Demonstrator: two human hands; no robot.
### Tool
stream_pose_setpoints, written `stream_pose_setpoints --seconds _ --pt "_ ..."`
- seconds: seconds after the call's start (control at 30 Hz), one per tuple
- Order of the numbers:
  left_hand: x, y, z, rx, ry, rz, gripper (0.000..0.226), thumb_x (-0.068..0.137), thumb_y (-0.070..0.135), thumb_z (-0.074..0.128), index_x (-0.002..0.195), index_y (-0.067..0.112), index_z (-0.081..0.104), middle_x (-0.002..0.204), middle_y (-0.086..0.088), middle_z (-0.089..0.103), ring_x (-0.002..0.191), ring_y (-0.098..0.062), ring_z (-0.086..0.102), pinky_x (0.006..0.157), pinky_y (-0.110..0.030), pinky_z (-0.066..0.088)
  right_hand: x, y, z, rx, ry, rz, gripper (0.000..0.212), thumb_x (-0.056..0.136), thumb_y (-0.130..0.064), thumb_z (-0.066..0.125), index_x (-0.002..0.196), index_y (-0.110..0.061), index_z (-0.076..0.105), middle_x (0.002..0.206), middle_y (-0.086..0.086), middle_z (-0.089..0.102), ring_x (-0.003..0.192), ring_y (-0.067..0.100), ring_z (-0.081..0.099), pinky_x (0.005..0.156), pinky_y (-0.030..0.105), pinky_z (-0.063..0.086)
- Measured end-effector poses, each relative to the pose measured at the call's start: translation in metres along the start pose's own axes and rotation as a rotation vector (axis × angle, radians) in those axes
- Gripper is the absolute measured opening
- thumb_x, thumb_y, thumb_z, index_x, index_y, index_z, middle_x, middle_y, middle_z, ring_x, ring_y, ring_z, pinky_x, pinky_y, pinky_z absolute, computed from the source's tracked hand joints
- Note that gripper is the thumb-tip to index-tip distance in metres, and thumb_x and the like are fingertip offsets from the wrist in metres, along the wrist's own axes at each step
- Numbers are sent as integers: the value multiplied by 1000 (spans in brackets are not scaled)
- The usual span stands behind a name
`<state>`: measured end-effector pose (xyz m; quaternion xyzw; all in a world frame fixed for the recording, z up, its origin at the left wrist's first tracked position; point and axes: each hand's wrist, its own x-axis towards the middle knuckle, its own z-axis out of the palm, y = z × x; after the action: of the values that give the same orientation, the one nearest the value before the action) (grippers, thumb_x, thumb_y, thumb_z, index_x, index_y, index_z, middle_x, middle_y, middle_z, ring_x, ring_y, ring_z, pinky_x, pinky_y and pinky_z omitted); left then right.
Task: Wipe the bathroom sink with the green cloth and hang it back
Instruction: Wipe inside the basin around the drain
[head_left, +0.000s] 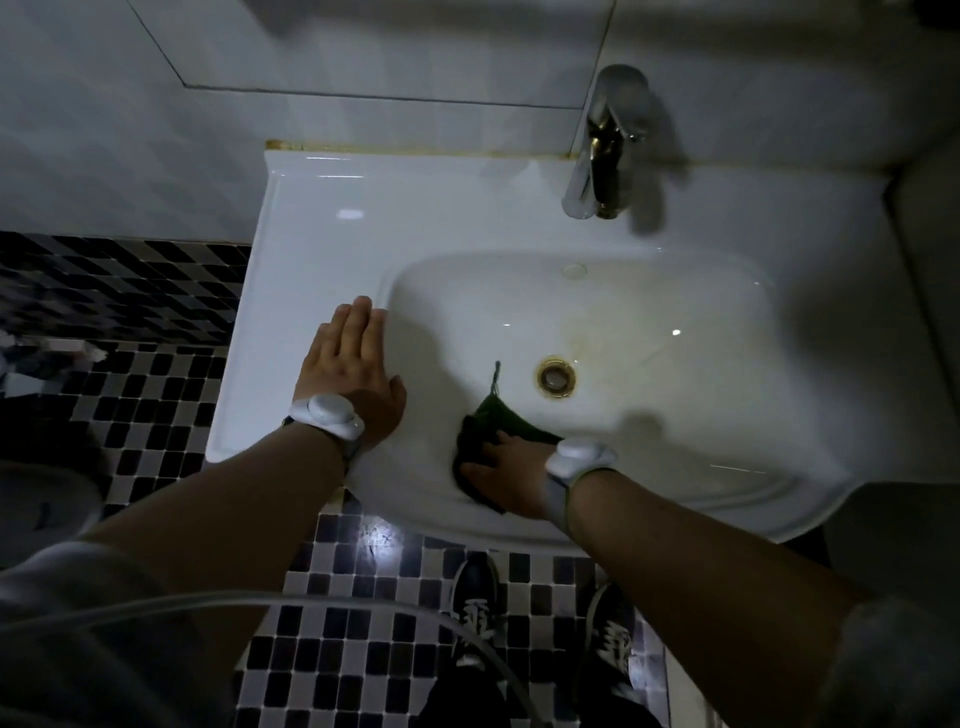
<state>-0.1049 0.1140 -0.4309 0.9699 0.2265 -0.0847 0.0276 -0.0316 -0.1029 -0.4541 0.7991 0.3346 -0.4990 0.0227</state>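
At the near wall of the sink basin (649, 312): wiping with the green cloth (491, 423).
Pressing cloth under right hand (506, 475), fingers (480, 470) curled holding it; bracing left hand (348, 364) flat, fingers spread; next, likely sweeping toward the drain (556, 376).

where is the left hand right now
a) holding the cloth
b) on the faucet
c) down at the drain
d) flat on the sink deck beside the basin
d: the left hand lies flat, fingers together, on the sink deck left of the basin, while the right hand presses the cloth.
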Motion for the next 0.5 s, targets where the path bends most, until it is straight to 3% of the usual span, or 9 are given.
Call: stream_pose_setpoints --seconds 0.1,0.2,0.27,0.33,0.4,0.5 --pt "-7 7 -1 -3 -63 -50 82 93 47 36 157 14 -3 165 -6 -11 152 -24 -10 124 -38 0 -26 24 -8 78 13 70 64 99 -52 26 150 -14 32 157 10 28 142 31 28 115 46 23" --pt "-26 39 0 34 -167 48 74 93 54 29 157 19 13 165 -4 -13 152 -22 -13 124 -39 -1 -51 64 -17 75 14 154 64 100 -48 30 148 -7 31 156 14 27 142 33 26 114 47 22" --pt "-42 71 1 -47 -303 107 62 96 53 28 153 27 29 166 0 -3 153 -20 -1 122 -39 6 -66 99 -25 -5 4 198 63 101 -46 29 151 -7 25 160 13 17 146 33 17 117 47 16" --pt "-55 99 4 -119 -410 98 54 97 50 26 141 28 46 163 1 20 149 -21 21 119 -37 16 -74 144 -35 -151 -6 240 64 103 -47 25 155 -11 14 163 9 5 149 29 7 119 44 6" --pt "-63 117 9 -112 -398 88 52 95 50 24 126 26 58 149 1 45 136 -21 41 113 -35 26 -79 187 -46 -436 9 280 67 100 -56 16 155 -22 2 164 0 -5 150 21 -1 120 43 -2" --pt "-62 138 16 -111 -347 30 55 88 52 20 114 27 62 129 3 58 120 -21 52 105 -36 34 -81 226 -55 -710 118 332 72 95 -63 13 155 -25 0 163 -1 -8 150 20 -4 119 44 -7"
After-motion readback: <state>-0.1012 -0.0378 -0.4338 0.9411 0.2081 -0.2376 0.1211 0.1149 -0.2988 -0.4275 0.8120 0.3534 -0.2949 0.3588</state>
